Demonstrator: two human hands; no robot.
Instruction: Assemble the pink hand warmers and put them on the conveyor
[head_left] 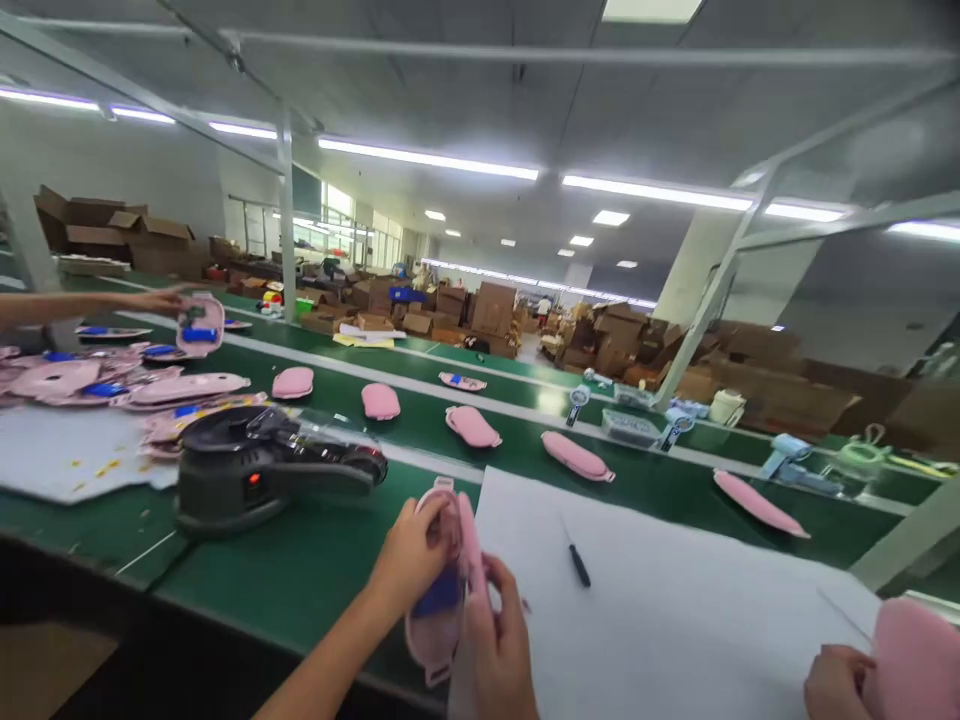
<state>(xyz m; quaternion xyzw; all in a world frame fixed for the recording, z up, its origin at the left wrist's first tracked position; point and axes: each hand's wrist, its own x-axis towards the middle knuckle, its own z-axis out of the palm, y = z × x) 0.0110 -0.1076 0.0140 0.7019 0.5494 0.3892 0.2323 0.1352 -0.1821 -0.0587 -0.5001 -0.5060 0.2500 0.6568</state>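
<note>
Low in the middle of the view, my left hand (411,552) grips the upper part of a pink plastic shell half (435,640), its fingers bent over the inside. A blue block (441,592) sits inside that shell. My right hand (501,632) is closed around a second, smooth pink cover (471,540), held edge-on against the shell's right side. Both pieces are upright, above the bench's front edge. What the left fingertips touch is hidden. On the white sheet to the right lies a screwdriver (576,560) with a black handle.
A dark tape dispenser (255,470) stands left of my hands. Several pink casings, such as one casing (577,457), lie along the green belt (420,440). A co-worker's hand (161,300) is near a pink shell at left; another person's hand (838,682) holds a pink piece at lower right.
</note>
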